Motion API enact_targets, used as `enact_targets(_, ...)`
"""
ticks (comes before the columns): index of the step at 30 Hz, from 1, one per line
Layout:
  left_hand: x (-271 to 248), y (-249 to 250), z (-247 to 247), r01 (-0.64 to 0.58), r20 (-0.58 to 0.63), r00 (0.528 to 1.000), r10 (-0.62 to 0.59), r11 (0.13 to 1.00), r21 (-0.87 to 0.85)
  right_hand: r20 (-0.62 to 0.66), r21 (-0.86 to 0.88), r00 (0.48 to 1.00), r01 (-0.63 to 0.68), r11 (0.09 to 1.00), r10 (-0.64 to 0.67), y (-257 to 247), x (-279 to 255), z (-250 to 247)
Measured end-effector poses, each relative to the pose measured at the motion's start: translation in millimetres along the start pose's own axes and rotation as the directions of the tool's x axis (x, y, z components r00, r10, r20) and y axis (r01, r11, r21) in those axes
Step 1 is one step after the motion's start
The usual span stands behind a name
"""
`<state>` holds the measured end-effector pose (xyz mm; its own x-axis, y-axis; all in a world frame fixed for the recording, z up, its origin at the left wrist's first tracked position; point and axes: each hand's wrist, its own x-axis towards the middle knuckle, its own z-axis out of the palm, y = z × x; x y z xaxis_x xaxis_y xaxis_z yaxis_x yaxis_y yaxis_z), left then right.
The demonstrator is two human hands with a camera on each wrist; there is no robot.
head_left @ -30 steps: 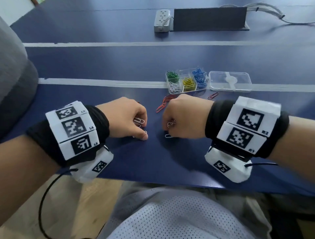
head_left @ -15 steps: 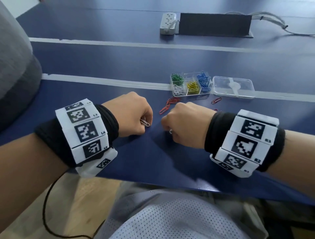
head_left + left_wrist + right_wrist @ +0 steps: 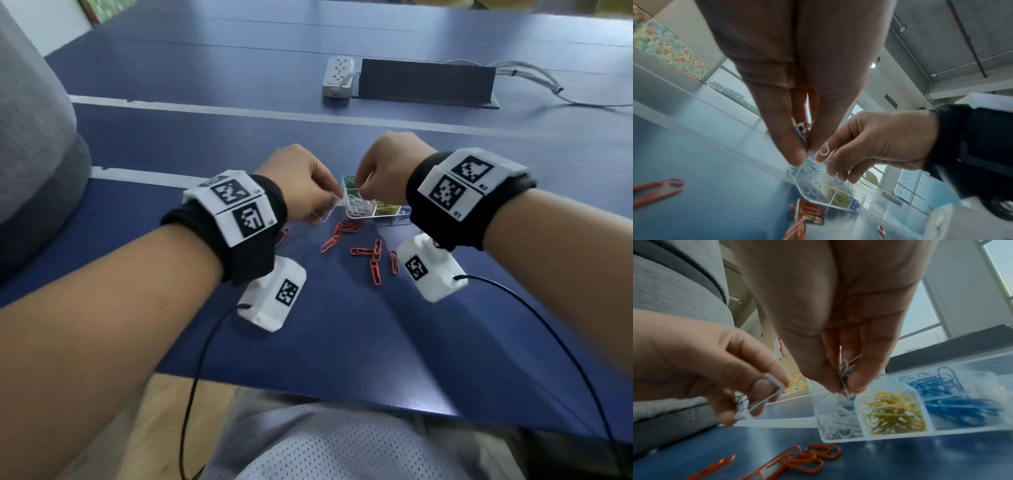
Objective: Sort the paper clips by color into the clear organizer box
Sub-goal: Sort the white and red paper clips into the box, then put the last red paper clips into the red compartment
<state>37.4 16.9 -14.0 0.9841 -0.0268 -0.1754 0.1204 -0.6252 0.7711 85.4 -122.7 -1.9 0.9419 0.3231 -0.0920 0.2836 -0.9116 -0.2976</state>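
Note:
The clear organizer box (image 3: 387, 216) lies on the blue table, with white clips (image 3: 359, 205), yellow clips (image 3: 892, 412), blue clips (image 3: 949, 395) and green ones each in their own compartment. My left hand (image 3: 327, 209) pinches a few white clips (image 3: 802, 134) just left of the box. My right hand (image 3: 359, 190) pinches white clips (image 3: 844, 374) directly above the white compartment (image 3: 838, 421). Several red clips (image 3: 342, 229) lie loose on the table in front of the box.
A white power strip (image 3: 338, 77) and a dark panel (image 3: 424, 84) with cables sit at the far side. A grey cushion (image 3: 30, 137) fills the left. The table's near edge (image 3: 342, 394) runs above my lap.
Both hands have risen from the table near me and moved forward to the box, carrying white clips. More red clips now show in front of the box.

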Motion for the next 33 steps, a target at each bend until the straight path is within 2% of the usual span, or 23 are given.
enact_targets(4,17.3,9.2,7.2,0.001,-0.084,0.996,0.000,1.000,0.017,0.020,0.022,0.999,-0.032,0.999,0.031,-2.2,2.6,2.4)
enact_targets(10,27.5,24.2,16.5,-0.026,-0.092,0.995,0.039,0.989,0.146,0.032,0.162,0.998,-0.062,0.985,0.058,1.9,-6.0,-11.2)
enact_targets(17,30.5,37.9,26.9,-0.093,-0.044,0.992,0.120,0.916,0.391,0.047,0.209,0.996,-0.086,0.974,0.078,14.7,-13.4,-6.4)
enact_targets(23,28.5,35.4,25.2,-0.101,-0.043,0.991,0.125,0.929,0.357,0.062,0.289,0.996,-0.076,0.954,0.060,20.8,-11.8,-3.7)
enact_targets(28,28.9,25.7,21.2,-0.118,-0.058,0.988,0.146,0.935,0.334,0.030,0.183,1.000,-0.013,0.983,0.008,20.0,-12.4,-4.8)
enact_targets(33,29.6,18.2,21.3,-0.086,-0.040,0.993,0.114,0.900,0.428,0.064,0.079,0.998,-0.008,0.997,0.003,18.0,-7.4,2.4)
